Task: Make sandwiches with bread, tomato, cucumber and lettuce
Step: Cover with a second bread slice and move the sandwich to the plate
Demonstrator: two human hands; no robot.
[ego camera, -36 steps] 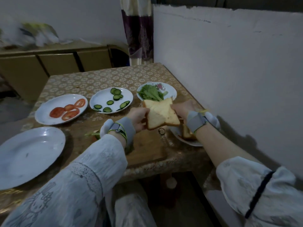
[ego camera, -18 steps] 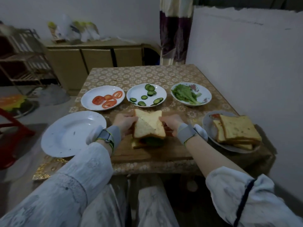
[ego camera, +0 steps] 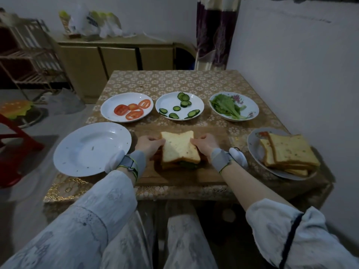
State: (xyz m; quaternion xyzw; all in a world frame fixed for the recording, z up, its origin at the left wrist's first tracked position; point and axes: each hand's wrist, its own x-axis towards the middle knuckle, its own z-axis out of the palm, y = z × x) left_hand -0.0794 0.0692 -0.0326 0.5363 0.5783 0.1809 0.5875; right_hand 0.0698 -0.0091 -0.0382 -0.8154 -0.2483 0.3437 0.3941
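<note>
dim room, patterned desk (ego camera: 174, 82). sandwich (ego camera: 179, 150) sits on the board (ego camera: 211, 171), centre front. left hand (ego camera: 148, 145) and right hand (ego camera: 204, 144) each pinch a side of the top slice, likely squaring it on the stack. tomato (ego camera: 132, 110), cucumber (ego camera: 179, 108), lettuce (ego camera: 226, 106) plates behind, within reach; spare bread (ego camera: 289, 151) right.

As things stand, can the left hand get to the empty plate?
Probably yes. The left hand is on the sandwich, and the empty plate lies just beside its wrist with nothing between. It would have to let go of the sandwich first.
</note>
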